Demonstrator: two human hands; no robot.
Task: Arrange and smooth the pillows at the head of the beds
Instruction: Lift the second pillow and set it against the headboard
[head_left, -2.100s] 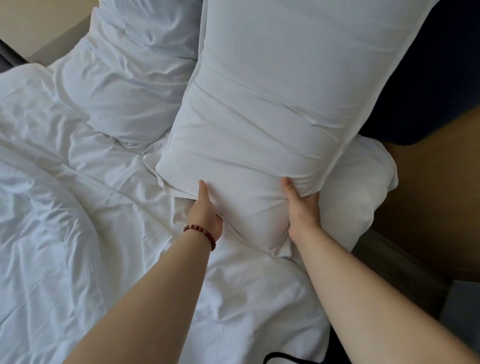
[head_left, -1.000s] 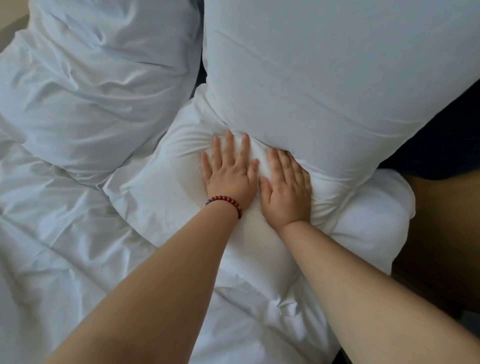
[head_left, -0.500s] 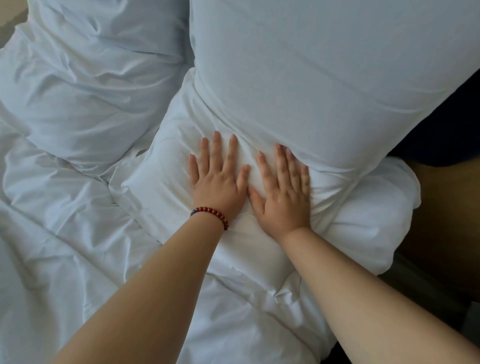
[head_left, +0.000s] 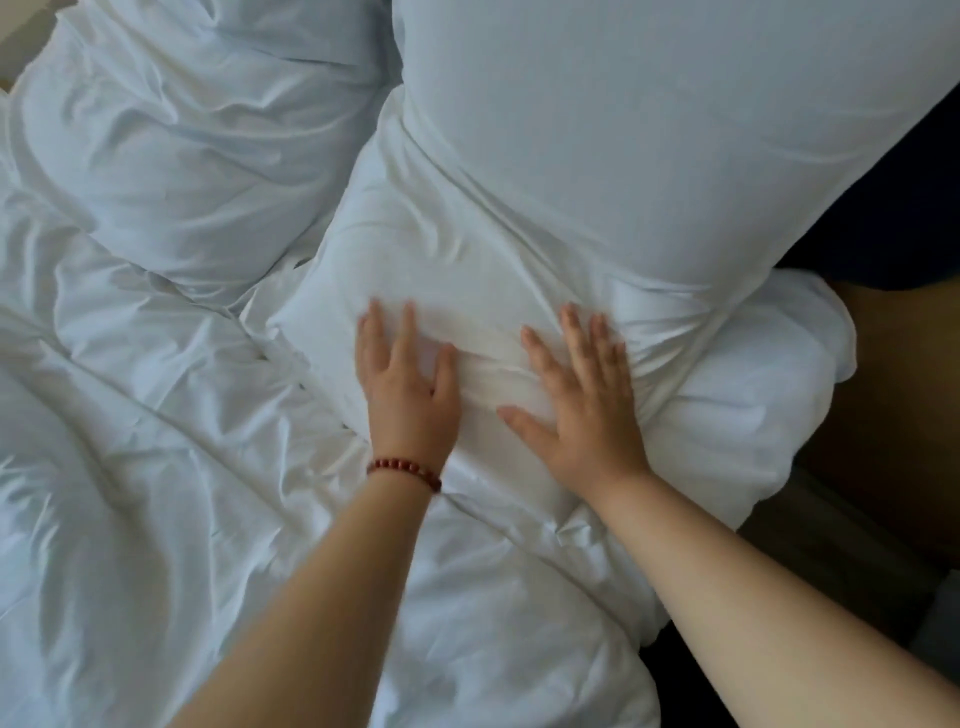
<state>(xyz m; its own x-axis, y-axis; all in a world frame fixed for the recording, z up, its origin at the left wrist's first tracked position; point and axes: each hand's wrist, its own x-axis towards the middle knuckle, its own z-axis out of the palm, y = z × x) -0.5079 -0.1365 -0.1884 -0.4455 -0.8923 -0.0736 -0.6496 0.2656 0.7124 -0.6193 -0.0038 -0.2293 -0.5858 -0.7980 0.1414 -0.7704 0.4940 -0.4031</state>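
Two pillows stacked at one o'clock in head view: upper pillow (head_left: 623, 130) rests on lower pillow (head_left: 467, 280). Left hand (head_left: 408, 395) and right hand (head_left: 582, 405) press the lower one flat-fingered, grasping nothing. Creases show; crumpled pillow (head_left: 197, 145) at eleven o'clock is apparently unsmoothed.

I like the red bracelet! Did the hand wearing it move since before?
Yes. The left hand slid leftward across the lower pillow, away from the right hand and from the bottom edge of the upright pillow.
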